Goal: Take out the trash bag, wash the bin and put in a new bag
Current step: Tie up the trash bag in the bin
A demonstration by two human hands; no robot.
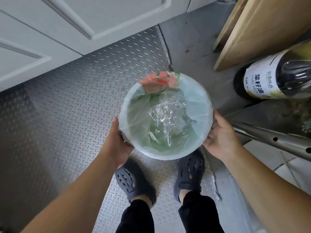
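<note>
Bin mouth open from above. Floor left of bin free up to cabinet doors. Right side tight: oil bottle, boards, metal pipe crowd it.

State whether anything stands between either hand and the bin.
Nothing visible does. The left hand and right hand already hold the lined bin at opposite sides of its rim.

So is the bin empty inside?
No, the bag-lined bin holds crumpled clear plastic and a red-and-green wrapper.
</note>
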